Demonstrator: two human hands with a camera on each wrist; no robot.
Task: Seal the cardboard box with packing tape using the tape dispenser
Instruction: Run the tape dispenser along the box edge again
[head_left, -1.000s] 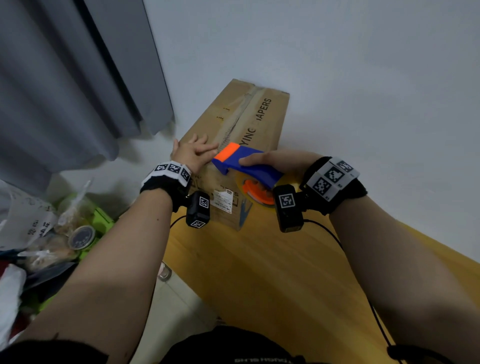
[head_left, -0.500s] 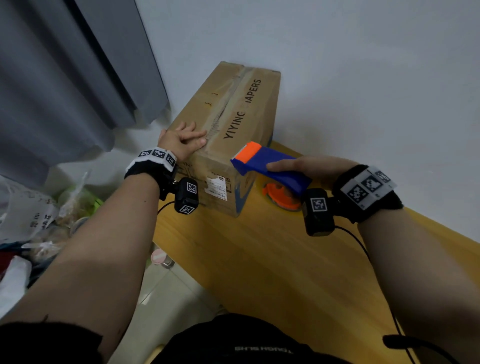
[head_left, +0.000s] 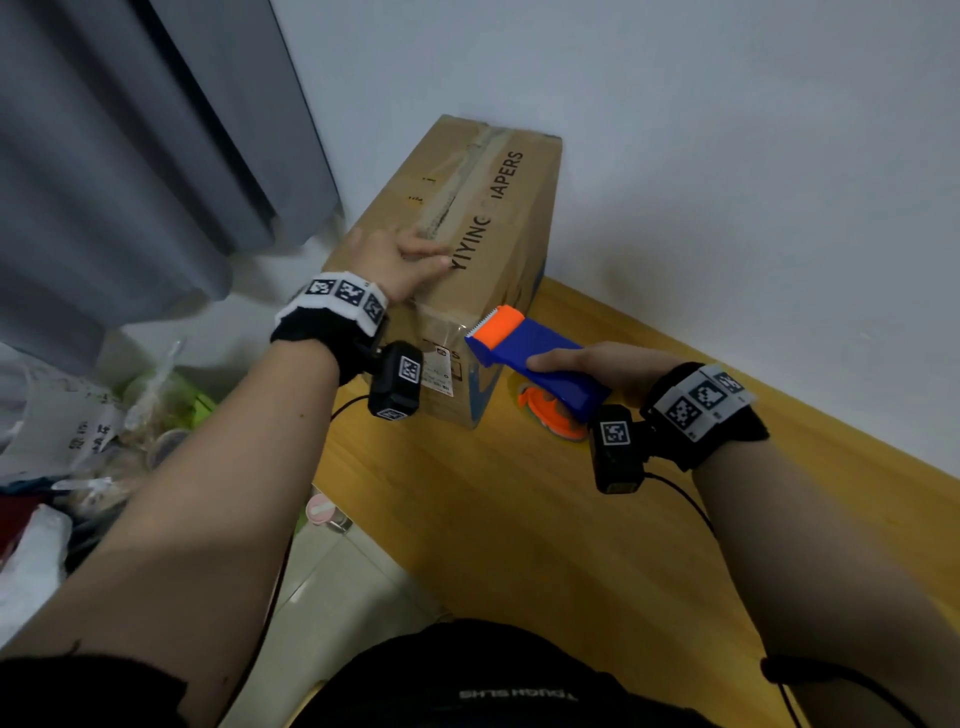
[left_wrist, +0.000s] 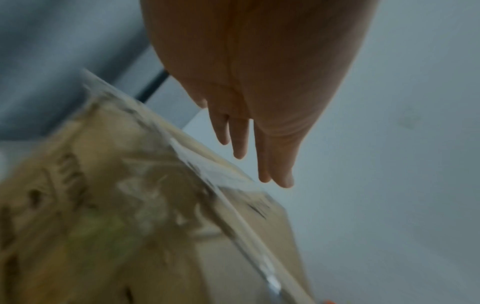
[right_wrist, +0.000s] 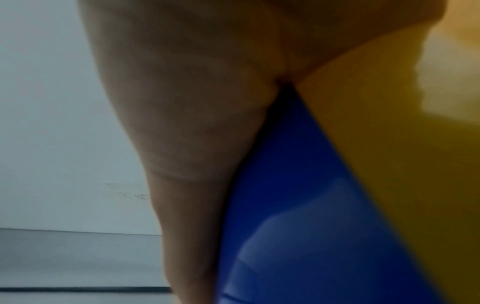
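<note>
A long brown cardboard box (head_left: 498, 228) lies on the wooden table (head_left: 519, 530) against the white wall, with a strip of clear tape along its top seam. My left hand (head_left: 400, 260) rests flat on the near end of the box top with straight fingers (left_wrist: 241, 142). My right hand (head_left: 597, 361) grips a blue tape dispenser (head_left: 540, 364) with an orange toothed head, held just off the box's near right corner. Its orange tape wheel (head_left: 550, 410) shows beneath. In the right wrist view the blue dispenser body (right_wrist: 298, 205) fills the frame under my palm.
A grey curtain (head_left: 130, 156) hangs at the left. Below the table's left edge lies a heap of plastic bags and packets (head_left: 93, 431) on the floor. A cable (head_left: 685, 499) trails from my right wrist across the table.
My right hand has pulled the dispenser off the box top, back and down to the right of the near corner. My left hand has stayed on the box top.
</note>
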